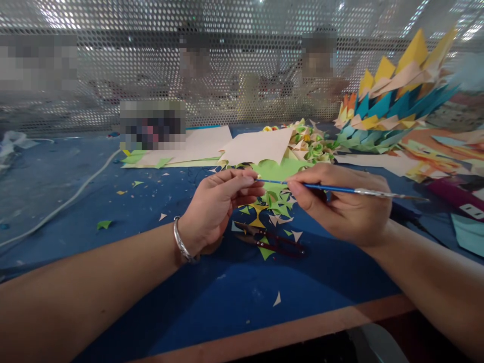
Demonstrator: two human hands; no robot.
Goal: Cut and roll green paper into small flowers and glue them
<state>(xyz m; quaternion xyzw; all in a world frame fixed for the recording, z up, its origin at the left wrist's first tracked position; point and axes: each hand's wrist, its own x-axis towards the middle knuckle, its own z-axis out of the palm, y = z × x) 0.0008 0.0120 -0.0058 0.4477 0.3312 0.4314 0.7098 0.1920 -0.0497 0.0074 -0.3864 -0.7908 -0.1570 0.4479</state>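
Head-camera view looked down on a blue work table [56, 176] strewn with paper scraps. At far left a white cord [68, 201] trailed across the surface. Toward the middle, behind the hands, lay flat sheets of cream paper [257, 146] over green ones.

The left hand [219, 206], a silver bangle [182, 243] on its wrist, had its fingers curled close together, thumb against forefinger, pinching the tip end of a thin blue paintbrush [340, 189]; whether a scrap of paper was caught there too could not be told. The brush ran level to the right, where the right hand [340, 204] gripped its blue handle with the fingers closed around it. Below the hands, red-handled scissors [276, 243] rested among green and yellow offcuts [274, 201].

At far right stood a spiky folded-paper model [389, 101] in yellow, peach and teal.

Judging by the grip, a small piece was being rolled around the brush handle; the next move would call for a steady twist while the left fingers kept tension.
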